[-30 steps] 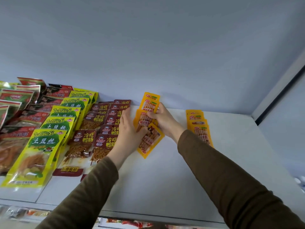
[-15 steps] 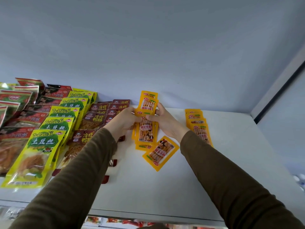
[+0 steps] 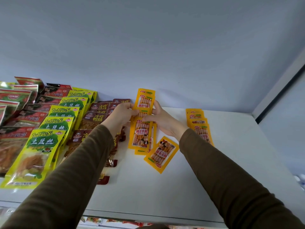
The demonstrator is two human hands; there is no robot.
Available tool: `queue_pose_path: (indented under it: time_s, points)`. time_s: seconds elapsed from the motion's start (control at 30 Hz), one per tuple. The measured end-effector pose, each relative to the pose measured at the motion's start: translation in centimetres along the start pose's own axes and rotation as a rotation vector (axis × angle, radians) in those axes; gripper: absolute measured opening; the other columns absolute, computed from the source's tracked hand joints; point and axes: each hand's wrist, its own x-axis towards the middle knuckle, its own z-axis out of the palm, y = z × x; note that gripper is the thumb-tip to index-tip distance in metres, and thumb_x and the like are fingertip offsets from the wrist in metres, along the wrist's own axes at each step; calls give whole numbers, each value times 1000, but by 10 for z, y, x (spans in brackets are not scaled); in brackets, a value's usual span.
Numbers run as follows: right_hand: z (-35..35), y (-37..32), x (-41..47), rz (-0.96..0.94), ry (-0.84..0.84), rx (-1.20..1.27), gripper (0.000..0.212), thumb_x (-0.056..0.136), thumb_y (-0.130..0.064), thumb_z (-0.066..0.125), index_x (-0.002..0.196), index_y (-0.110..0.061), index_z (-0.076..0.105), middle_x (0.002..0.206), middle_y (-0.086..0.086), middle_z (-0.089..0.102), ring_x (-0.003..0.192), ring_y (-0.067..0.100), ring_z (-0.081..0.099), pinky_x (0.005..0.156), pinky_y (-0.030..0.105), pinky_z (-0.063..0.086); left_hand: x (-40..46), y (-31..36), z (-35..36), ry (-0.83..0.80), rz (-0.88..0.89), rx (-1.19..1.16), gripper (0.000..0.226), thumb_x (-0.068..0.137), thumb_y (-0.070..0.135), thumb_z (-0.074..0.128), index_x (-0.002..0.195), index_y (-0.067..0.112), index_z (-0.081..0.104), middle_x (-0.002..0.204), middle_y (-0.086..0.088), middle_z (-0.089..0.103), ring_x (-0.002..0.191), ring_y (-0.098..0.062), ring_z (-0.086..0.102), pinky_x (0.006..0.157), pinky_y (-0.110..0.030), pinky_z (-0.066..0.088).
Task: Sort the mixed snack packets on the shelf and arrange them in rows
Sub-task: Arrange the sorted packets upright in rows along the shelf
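Note:
A row of orange snack packets [image 3: 141,134] runs back along the white shelf [image 3: 148,187] to the wall. My left hand [image 3: 121,115] pinches the row's left edge near the back. From the right, my right hand [image 3: 162,119] holds the same orange packets, thumb across them. One orange packet [image 3: 161,154] lies loose and tilted at the row's front right. A second orange row [image 3: 198,124] sits further right, partly behind my right sleeve.
Brown packets [image 3: 94,119] lie in rows left of my left hand, partly under my sleeve. Yellow-green TuDouSi packets [image 3: 49,139] and red-green packets [image 3: 15,103] fill the shelf's left side. A side wall closes the shelf at the right.
Both hands came together on the orange row and squared it up. One orange packet slid off and now lies tilted at the front right. My left arm now covers more brown packets.

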Motion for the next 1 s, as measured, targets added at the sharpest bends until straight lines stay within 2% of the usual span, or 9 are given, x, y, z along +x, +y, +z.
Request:
queue_pose_path:
  time_s: [0.13, 0.27, 0.4, 0.53, 0.63, 0.7, 0.8, 0.9, 1.0]
  points:
    - [3, 2, 2, -54, 124, -9, 56, 91, -12, 75, 139, -23, 48, 118, 7, 73, 100, 19, 74, 76, 28, 57, 3, -1, -2, 40, 54, 76, 13, 101, 26, 64, 102, 12, 66, 98, -5, 76, 84, -19, 76, 57, -26, 59]
    - [5, 7, 4, -102, 192, -60, 36, 97, -19, 68, 131, -21, 57, 115, 4, 74, 100, 18, 74, 81, 31, 58, 5, -2, -4, 98, 112, 198, 36, 97, 44, 67, 99, 8, 68, 88, -4, 77, 79, -22, 77, 67, -35, 64]
    - [7, 7, 6, -105, 243, -69, 27, 101, -24, 63, 126, -17, 63, 112, 6, 75, 98, 20, 74, 71, 26, 58, 4, -2, -2, 98, 239, 191, 29, 97, 43, 67, 111, 17, 66, 95, -1, 77, 83, -19, 76, 77, -40, 65]
    - [8, 10, 12, -79, 312, -151, 22, 102, -29, 59, 118, -18, 70, 109, 4, 76, 97, 24, 74, 82, 38, 60, 5, -2, -1, 55, 261, 200, 28, 96, 27, 72, 119, 19, 58, 96, -3, 76, 85, -20, 76, 73, -37, 64]
    - [8, 13, 18, -55, 350, -181, 21, 100, -25, 63, 118, -15, 68, 110, 5, 75, 98, 25, 73, 88, 45, 60, 7, -5, -3, 98, 270, 378, 26, 95, 33, 71, 115, 20, 60, 98, -1, 74, 84, -18, 73, 72, -36, 60]
    - [9, 12, 24, -33, 397, -193, 23, 97, -22, 68, 118, -14, 62, 109, 7, 71, 98, 27, 72, 85, 46, 61, 8, -5, -3, 163, 313, 580, 26, 95, 41, 69, 112, 22, 64, 102, -1, 71, 90, -18, 67, 74, -35, 53]
    - [11, 12, 31, 23, 438, -269, 32, 94, -23, 71, 121, -17, 56, 105, 4, 68, 95, 27, 71, 84, 47, 61, 11, -8, -5, 245, 346, 850, 48, 94, 50, 65, 132, 21, 63, 125, -11, 62, 122, -34, 53, 102, -45, 42]
    - [14, 15, 36, 45, 469, -344, 49, 93, -25, 72, 135, -18, 48, 111, 6, 70, 96, 25, 71, 88, 50, 59, 16, -13, -12, 249, 272, 958, 65, 93, 58, 61, 145, 21, 52, 145, -14, 48, 136, -39, 37, 111, -49, 36]
    - [18, 15, 40, 19, 509, -437, 56, 93, -29, 71, 140, -18, 44, 120, 5, 68, 104, 26, 69, 92, 46, 56, 19, -20, -15, 175, 226, 1008, 65, 96, 61, 55, 151, 26, 48, 161, -13, 34, 148, -41, 22, 118, -54, 28]
